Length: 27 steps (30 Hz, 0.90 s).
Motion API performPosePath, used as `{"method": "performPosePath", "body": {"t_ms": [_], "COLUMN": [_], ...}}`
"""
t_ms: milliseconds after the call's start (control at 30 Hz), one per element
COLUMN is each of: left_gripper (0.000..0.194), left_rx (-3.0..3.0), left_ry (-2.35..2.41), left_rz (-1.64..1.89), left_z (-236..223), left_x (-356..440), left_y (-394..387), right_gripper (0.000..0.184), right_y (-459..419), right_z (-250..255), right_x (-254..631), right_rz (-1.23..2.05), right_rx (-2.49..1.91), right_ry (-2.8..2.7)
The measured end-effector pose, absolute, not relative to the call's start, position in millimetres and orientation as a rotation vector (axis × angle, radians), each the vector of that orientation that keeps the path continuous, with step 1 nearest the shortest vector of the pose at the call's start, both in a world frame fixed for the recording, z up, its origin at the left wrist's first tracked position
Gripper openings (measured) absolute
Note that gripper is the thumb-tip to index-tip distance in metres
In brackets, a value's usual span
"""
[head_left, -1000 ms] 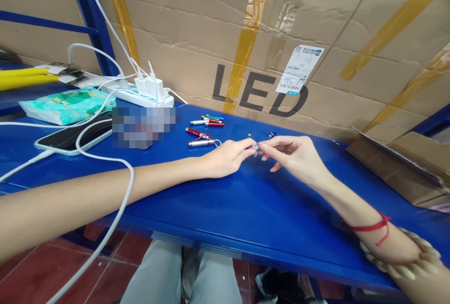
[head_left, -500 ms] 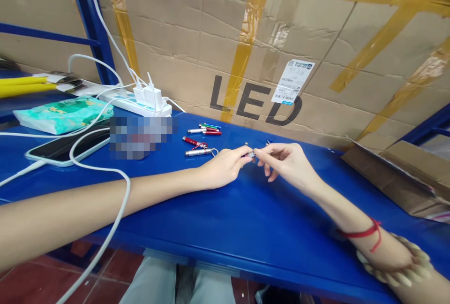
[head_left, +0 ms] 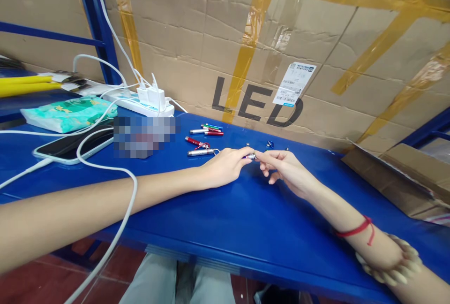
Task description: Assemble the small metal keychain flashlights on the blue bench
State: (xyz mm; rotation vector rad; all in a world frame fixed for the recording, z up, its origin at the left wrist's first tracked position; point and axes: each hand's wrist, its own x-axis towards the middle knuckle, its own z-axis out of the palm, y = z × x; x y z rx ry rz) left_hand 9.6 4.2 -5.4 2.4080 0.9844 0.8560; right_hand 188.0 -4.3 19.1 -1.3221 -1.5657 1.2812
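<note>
Between thumb and fingers my left hand [head_left: 225, 168] pinches a small silvery cylinder [head_left: 251, 156], much of it covered by the fingertips. It resembles part of a mini keychain torch, though its exact kind is hard to make out. At the cylinder's right end, my right hand [head_left: 286, 168] touches it with pinched thumb and forefinger, the other fingers loosely curled. Left of the hands lie a silver keychain torch [head_left: 199, 152] with a ring and a red one [head_left: 197, 142]. Farther back are several more pen-like torches [head_left: 213, 133]. Small metal bits [head_left: 269, 144] lie beyond my right hand.
A white power strip [head_left: 154, 107] with chargers, a phone [head_left: 73, 147] on a cable and a green packet [head_left: 70, 112] occupy the left side. A white cable [head_left: 131, 201] crosses over my left forearm. Cardboard [head_left: 190, 60] walls the back; an open carton [head_left: 393, 182] stands right.
My right hand has shifted slightly and its fingers have straightened a little. More of the silvery cylinder shows now between the hands. The view has moved slightly.
</note>
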Motion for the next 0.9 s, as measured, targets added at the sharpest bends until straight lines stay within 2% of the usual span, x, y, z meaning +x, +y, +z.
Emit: {"method": "performPosePath", "body": {"t_ms": [233,600,900], "left_gripper": [0.018,0.014,0.015], "left_rx": [2.339,2.456,2.508], "left_ry": [0.944,0.763,0.798], "left_rz": [0.841,0.678,0.671], "left_z": [-4.0,-2.1,-5.2], "left_x": [11.0,5.6,5.8], "left_y": [8.4,6.5,5.1], "right_gripper": [0.039,0.029,0.026], "right_y": [6.2,0.8,0.7], "right_z": [16.2,22.8,18.1], "right_x": [194.8,201.7,202.8], "right_rz": [0.886,0.511,0.376], "right_rx": [-1.240,-0.954,-0.926], "right_ry": [-1.793,-2.113,-2.196]}}
